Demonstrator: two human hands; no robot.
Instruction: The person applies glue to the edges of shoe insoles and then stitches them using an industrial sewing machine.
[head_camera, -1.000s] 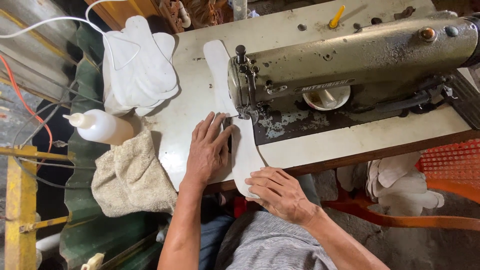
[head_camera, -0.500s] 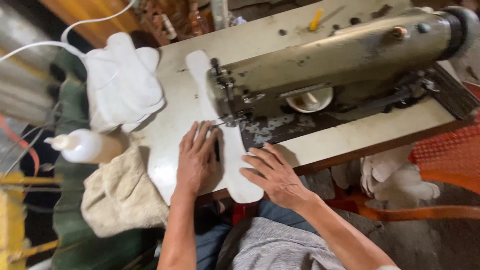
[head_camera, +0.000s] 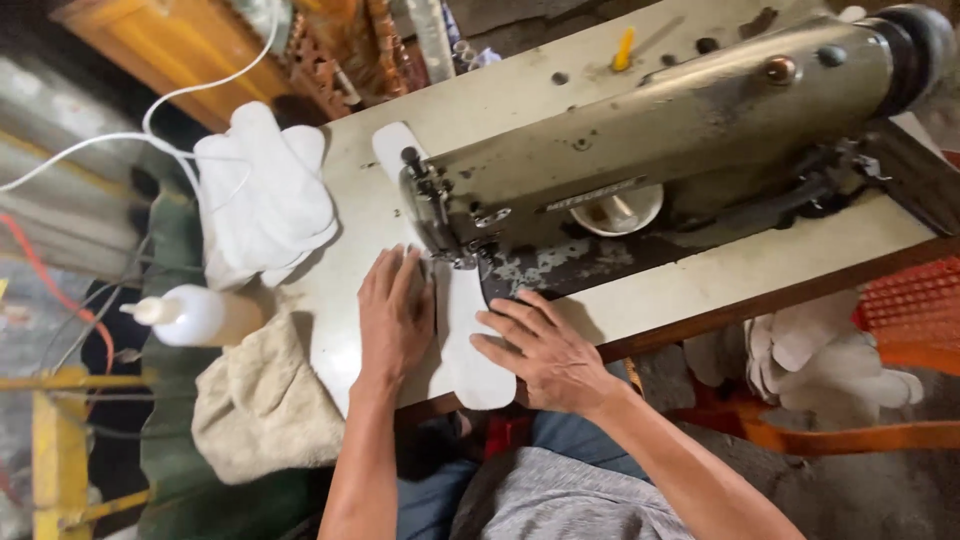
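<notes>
Head view: the left hand (head_camera: 393, 312) and right hand (head_camera: 540, 350) lay flat with fingers spread, gripping nothing, pressing a white fabric strip (head_camera: 468, 340) on the bench (head_camera: 700, 275) beneath the sewing machine (head_camera: 660, 130) needle. A white cloth pile (head_camera: 265, 195) and squeeze bottle (head_camera: 195, 315) lay left.

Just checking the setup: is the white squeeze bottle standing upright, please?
No, the squeeze bottle lies on its side beside the beige cloth.

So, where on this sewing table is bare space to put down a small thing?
Bare tabletop lies behind the grey-green sewing machine, beside the yellow peg. A strip is free in front of the machine. Near the needle it is crowded: left hand, right hand, white fabric piece.
</notes>
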